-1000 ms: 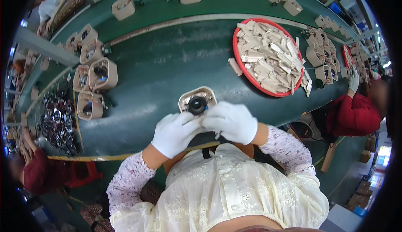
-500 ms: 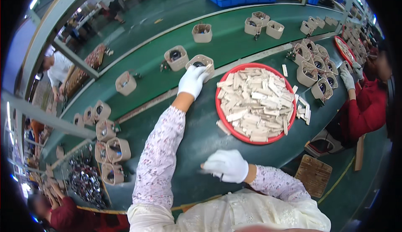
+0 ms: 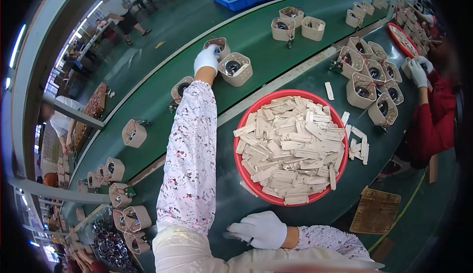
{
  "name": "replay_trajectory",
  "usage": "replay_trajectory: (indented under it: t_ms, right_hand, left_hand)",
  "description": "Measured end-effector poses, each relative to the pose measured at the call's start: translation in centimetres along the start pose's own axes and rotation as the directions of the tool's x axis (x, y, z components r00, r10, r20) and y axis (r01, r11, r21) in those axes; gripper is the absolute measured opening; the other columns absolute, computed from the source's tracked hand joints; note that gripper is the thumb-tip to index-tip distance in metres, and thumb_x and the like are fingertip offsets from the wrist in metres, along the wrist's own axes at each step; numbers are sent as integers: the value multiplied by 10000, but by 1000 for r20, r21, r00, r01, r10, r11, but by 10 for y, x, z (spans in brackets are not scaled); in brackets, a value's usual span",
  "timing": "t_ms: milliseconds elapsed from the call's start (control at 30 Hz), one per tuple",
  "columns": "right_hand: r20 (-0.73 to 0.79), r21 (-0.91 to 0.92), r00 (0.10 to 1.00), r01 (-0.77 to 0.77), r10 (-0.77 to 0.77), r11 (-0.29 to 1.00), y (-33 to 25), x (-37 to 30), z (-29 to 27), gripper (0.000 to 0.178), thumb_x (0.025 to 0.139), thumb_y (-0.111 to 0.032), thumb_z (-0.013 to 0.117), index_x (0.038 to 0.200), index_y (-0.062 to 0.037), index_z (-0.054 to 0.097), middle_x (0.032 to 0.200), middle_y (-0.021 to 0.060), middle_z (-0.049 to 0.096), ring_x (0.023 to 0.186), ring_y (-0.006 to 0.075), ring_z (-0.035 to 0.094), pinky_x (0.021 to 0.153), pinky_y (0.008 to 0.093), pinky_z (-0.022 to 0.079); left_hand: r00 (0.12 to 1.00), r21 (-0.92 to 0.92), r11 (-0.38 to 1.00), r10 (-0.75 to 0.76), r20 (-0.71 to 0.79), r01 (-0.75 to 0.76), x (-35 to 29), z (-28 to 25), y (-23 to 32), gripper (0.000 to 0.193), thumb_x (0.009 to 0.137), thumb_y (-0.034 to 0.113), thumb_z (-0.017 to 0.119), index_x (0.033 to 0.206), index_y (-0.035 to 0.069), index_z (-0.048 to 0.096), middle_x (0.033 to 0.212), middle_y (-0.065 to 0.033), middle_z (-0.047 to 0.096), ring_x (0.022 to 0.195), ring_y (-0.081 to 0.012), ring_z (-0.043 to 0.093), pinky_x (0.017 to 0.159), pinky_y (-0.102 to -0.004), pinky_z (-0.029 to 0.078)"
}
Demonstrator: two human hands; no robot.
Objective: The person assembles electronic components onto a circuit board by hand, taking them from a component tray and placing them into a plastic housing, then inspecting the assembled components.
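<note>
In the head view, the left hand (image 3: 206, 60) has let go of the box with a black speaker (image 3: 240, 78) that it held half a second ago; that box now stands free on the green belt (image 3: 162, 88), and the hand has moved to the beige box (image 3: 224, 51) just behind it. Its gloved fingers bend over the rim of this one; I cannot tell whether they pinch anything inside. The right hand (image 3: 261, 229) stays low over the dark table (image 3: 226, 174), fingers curled together; a small dark thing shows beneath them, too blurred to name, and whether they grip it I cannot tell. Any print on the parts is too small to read. One more speaker box (image 3: 183, 89) stands by the left sleeve and one box (image 3: 134, 133) farther left; three boxes (image 3: 313, 28) sit together farther right on the belt. At least eight crowd the table's right side. One large red basin (image 3: 238, 160) holds more beige strips (image 3: 290, 150) than can be counted, with several loose beside it, and one blue tray (image 3: 256, 0) holds green boards.
</note>
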State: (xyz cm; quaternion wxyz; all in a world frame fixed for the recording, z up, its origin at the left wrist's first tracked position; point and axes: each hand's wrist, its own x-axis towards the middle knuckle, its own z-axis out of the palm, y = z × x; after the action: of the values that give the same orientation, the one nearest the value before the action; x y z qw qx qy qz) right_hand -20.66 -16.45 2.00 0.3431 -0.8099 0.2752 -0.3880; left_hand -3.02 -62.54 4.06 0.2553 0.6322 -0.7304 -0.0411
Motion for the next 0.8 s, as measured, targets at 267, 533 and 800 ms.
replay_trajectory:
  t_ms: [267,533,800]
  right_hand:
    - [-4,-24,999,42,-42,999,-6,10,-5,180,875,-182,688,1048,-162,641,711,35,566,659,244,635,559,390,495]
    - [-250,220,942,-170,224,961,-22,4,-16,139,917,-30,662,1044,-2,710,754,106,711,665,207,722,610,320,557]
    - [-192,450,803,-439,564,778,-36,9,7,227,993,-100,612,1157,30,699,885,109,762,782,146,745,703,270,558]
  left_hand:
    - [924,-2,992,120,-364,-130,-72,-70,22,163,888,211,694,1018,117,725,1023,-135,707,972,-365,673,845,-460,532]
    - [954,72,984,179,-240,-166,-382,-175,54,112,844,51,734,945,50,687,925,-138,683,862,-337,682,761,-385,548]
    - [985,-285,946,-170,-20,157,-543,-190,138,213,849,9,753,1057,59,747,904,-125,736,765,-243,714,691,-339,560]
